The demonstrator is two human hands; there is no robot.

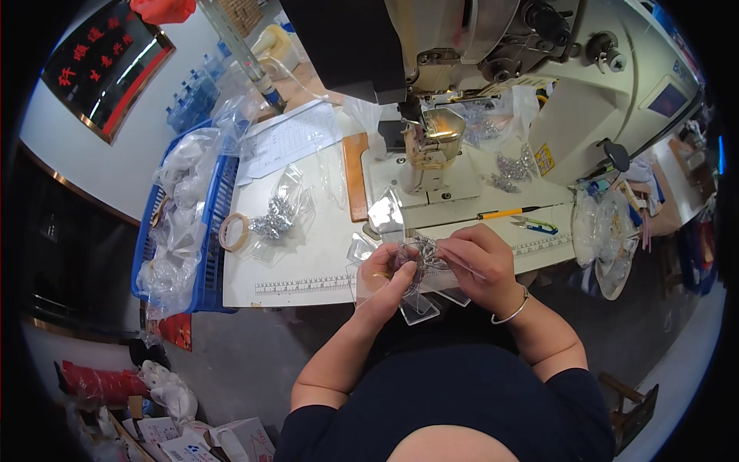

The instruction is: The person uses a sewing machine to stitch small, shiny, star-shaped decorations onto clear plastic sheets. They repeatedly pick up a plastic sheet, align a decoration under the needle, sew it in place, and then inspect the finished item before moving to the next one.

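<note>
We pinch a clear bag (400, 281) of silvery bits in both hands, left (389, 281) and right (479, 260); another filled bag (279, 215) lies beside the blue basket (209, 254) of bags.

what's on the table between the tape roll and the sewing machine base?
Head view: between tape roll and sewing machine lie a clear bag of small silvery parts and an upright wooden strip.

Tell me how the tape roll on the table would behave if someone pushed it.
The tape roll lies flat, so it would probably slide rather than roll. It looks thin and hollow, so likely light. It touches a clear bag and may nudge it.
</note>
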